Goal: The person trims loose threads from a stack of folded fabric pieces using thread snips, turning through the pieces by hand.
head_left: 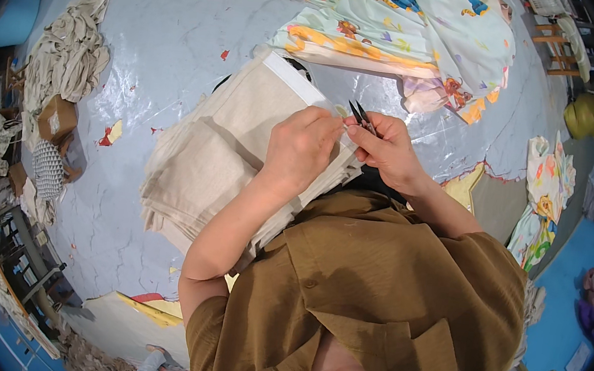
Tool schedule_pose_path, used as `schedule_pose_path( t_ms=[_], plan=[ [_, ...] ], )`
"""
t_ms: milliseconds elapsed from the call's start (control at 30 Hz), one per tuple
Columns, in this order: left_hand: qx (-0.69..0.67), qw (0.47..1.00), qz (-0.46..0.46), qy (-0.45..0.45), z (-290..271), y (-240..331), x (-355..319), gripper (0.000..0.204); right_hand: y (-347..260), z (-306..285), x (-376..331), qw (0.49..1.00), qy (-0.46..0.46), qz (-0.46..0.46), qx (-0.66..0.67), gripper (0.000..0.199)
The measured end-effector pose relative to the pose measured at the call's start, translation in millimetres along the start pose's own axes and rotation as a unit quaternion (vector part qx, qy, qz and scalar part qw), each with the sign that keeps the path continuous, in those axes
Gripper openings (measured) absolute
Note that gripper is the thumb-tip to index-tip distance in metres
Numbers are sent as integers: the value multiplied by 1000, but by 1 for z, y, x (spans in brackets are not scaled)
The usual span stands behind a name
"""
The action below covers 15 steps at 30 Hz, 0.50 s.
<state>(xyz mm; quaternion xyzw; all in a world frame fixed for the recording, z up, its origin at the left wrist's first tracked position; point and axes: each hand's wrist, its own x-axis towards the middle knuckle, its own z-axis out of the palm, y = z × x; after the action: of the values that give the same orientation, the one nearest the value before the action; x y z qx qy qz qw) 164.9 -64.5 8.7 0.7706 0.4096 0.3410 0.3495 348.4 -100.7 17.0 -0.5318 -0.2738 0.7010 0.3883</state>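
Note:
A thick stack of beige cloth pieces (203,142) lies on the table in front of me, its top piece edged with a white band (294,79). My left hand (303,146) rests over the stack's right side, fingers pinched at the corner where the white band ends. Close beside it, my right hand (391,151) is closed around a pair of small thread snips (363,117), dark blades pointing up and left. The fingertips of both hands nearly meet. What the left fingers pinch is mostly hidden, but it appears to be the cloth's corner.
Printed cartoon fabric (401,40) is heaped across the table's far side. A crumpled beige cloth pile (71,50) lies at the far left, near a brown cardboard box (57,118). More printed cloth (544,199) hangs at the right. The table (121,187) has a worn, torn grey-blue covering.

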Motion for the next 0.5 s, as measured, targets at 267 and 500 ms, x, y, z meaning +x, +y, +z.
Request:
schedule_pose_path(
  t_ms=[267,500],
  plan=[
    [-114,989,-97,16,-13,11,0,7,-1,-4,-1,998,15,29,51,20],
    [-451,857,-250,11,-40,15,8,7,1,-11,-3,999,-7,10,47,23]
  ],
)
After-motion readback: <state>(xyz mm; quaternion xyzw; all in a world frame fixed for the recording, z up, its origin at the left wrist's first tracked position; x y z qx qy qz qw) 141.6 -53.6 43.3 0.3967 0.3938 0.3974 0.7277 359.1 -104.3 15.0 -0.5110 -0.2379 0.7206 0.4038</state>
